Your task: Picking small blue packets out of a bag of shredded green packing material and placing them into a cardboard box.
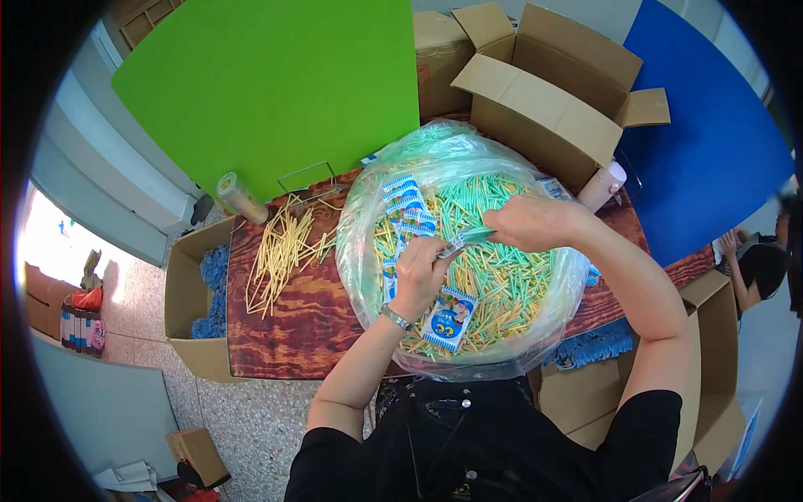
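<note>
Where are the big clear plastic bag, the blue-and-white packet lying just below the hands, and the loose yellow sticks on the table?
Clear plastic bag [493, 365]: head view, its near wall.
Blue-and-white packet [450, 320]: head view, its printed face.
Loose yellow sticks [283, 251]: head view, the pile's middle.

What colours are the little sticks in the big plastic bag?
The sticks are green and yellow, best seen in the head view.

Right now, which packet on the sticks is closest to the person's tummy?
The blue-and-white packet just right of the silver wristband; the other packets lying in the bag are farther up.
</note>
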Demonstrator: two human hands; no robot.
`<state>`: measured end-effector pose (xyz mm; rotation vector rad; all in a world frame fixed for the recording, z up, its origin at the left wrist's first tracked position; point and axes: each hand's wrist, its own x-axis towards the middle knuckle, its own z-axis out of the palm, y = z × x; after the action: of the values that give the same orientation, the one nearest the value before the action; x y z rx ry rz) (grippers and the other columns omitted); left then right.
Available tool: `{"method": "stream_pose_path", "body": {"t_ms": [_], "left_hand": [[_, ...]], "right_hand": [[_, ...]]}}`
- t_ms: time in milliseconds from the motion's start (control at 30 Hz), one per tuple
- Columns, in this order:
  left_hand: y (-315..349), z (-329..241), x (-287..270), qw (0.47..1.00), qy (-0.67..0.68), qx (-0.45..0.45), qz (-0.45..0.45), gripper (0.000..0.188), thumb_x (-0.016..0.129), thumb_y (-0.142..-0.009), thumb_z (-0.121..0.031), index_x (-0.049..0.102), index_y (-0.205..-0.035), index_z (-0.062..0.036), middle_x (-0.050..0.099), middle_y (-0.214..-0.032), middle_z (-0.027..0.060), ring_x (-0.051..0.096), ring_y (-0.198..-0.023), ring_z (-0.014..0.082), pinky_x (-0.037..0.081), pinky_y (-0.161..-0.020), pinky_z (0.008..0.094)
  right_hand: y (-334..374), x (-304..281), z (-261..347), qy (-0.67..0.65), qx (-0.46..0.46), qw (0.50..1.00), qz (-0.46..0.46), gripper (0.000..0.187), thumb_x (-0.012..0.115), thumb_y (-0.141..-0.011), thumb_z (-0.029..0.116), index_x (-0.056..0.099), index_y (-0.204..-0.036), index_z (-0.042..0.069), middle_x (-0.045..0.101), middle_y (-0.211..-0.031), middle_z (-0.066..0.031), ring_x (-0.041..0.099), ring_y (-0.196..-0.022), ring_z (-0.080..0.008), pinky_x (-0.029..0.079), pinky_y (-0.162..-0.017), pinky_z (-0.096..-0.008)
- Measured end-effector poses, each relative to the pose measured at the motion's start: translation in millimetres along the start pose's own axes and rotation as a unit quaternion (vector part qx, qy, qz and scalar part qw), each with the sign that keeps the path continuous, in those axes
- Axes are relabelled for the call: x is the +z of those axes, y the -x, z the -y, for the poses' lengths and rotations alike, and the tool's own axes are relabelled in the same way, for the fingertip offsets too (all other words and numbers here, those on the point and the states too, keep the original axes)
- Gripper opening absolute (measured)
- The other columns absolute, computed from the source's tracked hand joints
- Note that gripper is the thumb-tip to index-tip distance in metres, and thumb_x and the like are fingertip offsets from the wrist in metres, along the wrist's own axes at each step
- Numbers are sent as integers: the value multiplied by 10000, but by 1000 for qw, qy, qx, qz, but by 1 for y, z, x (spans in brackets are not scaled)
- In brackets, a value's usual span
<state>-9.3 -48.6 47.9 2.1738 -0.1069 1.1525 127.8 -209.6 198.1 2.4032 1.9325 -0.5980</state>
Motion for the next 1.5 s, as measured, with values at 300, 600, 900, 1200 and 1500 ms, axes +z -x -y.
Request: {"method": "stream_pose_path", "body": {"t_ms": [300,600,900,1200,1500], "left_hand": [[12,2,-11,994,75,-82,21,238,762,-773,-30,653,-983,-14,672,-814,67,631,-655,156,487,-577,284],[52,12,-43,913,284,-292,33,389,746,-792,-8,590,-1148,5,663,-992,95,641,-852,106,552,-703,258],[90,-2,-87,995,-63,-32,76,295,721,-750,45,637,-1028,-6,629,-921,102,625,-851,260,525,-748,334],[98,1,-80,992,-67,-87,70,283,737,-764,-21,630,-1025,-38,602,-931,116,602,-834,289,502,-706,364],[104,22,-55,966,-128,-119,193,309,728,-768,-74,619,-1057,-62,542,-1000,124,544,-940,317,475,-782,400]], "right_hand": [[-16,-18,27,-32,-69,986,-151,415,706,-846,232,565,-1174,18,629,-952,-178,640,-742,-319,506,-692,-416],[-53,66,40,-241,-77,934,-252,501,694,-852,142,520,-1321,119,634,-900,-101,608,-659,-206,504,-633,-333],[-103,154,52,-475,15,835,-277,286,622,-903,77,587,-1187,83,599,-745,-23,570,-665,-98,460,-599,-272],[-100,169,62,-618,50,768,-159,299,565,-945,89,513,-1239,67,589,-808,-50,595,-686,-122,487,-594,-272],[-36,169,35,-114,159,962,-190,314,705,-819,361,578,-918,91,607,-888,-122,625,-829,-318,514,-657,-420]]}}
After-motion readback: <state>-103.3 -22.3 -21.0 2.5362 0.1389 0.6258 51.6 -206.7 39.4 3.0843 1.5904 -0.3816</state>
